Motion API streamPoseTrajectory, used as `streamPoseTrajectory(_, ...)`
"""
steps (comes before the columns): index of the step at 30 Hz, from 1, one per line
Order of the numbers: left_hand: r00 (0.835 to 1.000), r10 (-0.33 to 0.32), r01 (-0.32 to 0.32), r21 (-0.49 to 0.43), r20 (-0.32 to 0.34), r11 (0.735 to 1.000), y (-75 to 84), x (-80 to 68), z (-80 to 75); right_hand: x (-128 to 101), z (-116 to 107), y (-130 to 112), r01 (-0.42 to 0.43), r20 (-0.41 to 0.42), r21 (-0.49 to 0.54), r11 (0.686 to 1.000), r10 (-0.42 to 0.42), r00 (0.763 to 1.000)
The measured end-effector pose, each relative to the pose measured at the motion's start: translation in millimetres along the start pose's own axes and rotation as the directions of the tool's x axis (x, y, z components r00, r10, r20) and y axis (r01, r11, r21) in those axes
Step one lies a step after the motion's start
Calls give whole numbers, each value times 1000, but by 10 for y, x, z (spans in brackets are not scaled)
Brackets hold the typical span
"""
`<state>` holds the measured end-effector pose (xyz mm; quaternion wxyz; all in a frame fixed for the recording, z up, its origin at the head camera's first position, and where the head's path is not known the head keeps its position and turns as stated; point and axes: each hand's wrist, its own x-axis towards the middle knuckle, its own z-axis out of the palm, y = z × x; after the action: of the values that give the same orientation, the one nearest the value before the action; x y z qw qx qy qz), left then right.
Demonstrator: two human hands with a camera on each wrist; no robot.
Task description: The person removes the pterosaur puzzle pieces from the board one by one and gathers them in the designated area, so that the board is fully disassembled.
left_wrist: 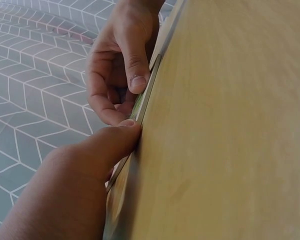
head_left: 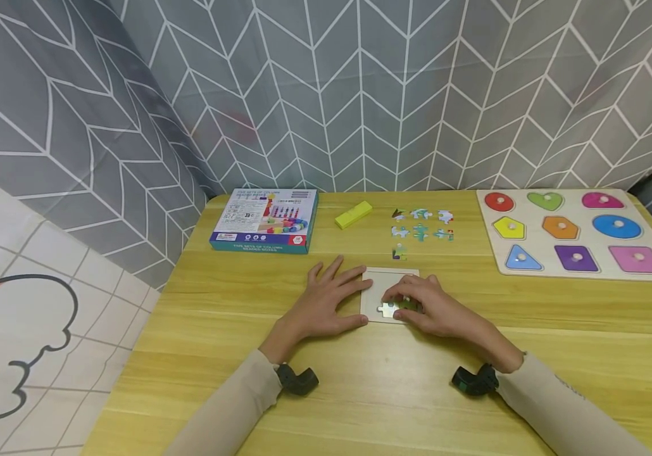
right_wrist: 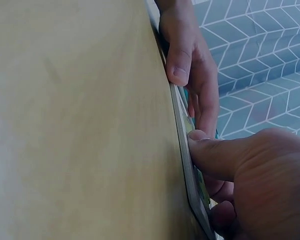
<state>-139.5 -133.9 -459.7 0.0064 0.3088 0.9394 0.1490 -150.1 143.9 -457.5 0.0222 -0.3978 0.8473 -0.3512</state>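
Note:
A shallow white puzzle tray (head_left: 374, 292) lies flat on the table in front of the person. The left hand (head_left: 328, 301) is spread beside it, straight fingertips and thumb touching its left edge. Over the tray's lower right part, the right hand (head_left: 431, 305) bends its fingers and thumb onto a jigsaw piece (head_left: 388, 310), pinching it close to the tray floor. Green printed surface shows under those fingers, partly hidden. From the side, the left wrist view has the left thumb (left_wrist: 122, 132) against the tray's rim, and the right thumb (right_wrist: 207, 152) bears on the printed surface.
Several loose jigsaw pieces (head_left: 420, 232) lie behind the tray. A yellow block (head_left: 353, 215) and a boxed bead set (head_left: 263, 221) sit at the back left. To the right is a wooden shape-peg board (head_left: 537, 256). A patterned grey curtain (head_left: 383, 95) hangs behind the table.

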Motion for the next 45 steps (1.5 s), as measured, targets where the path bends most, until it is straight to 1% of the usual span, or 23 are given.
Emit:
streamPoseTrajectory(12,1000,8,-8,8,-3,1000,-5,1,1,-2,-18,18,30,-26,-8,1000,-30,999)
streamPoseTrajectory(18,1000,7,-7,9,2,1000,-8,5,11,1,-24,14,30,-15,-18,999,-30,999)
streamPoseTrajectory(21,1000,6,-6,4,1,1000,-2,6,9,-1,-27,16,20,-9,-30,999,-20,1000)
streamPoseTrajectory(25,1000,6,-6,3,-4,1000,1,5,10,8,-36,3,-9,5,-22,1000,10,1000)
streamPoseTrajectory(29,1000,8,-8,14,-11,1000,-5,1,18,18,-41,-9,-36,18,6,999,36,999)
streamPoseTrajectory(33,1000,11,-11,14,-16,1000,-7,-2,11,20,-38,-11,-47,12,44,998,46,999)
streamPoseTrajectory(37,1000,11,-11,10,-15,1000,-5,-4,3,11,-28,4,-39,-8,58,998,40,999)
streamPoseTrajectory(45,1000,12,-12,18,-10,1000,10,-5,-3,-13,-12,18,17,-42,39,999,-15,999)
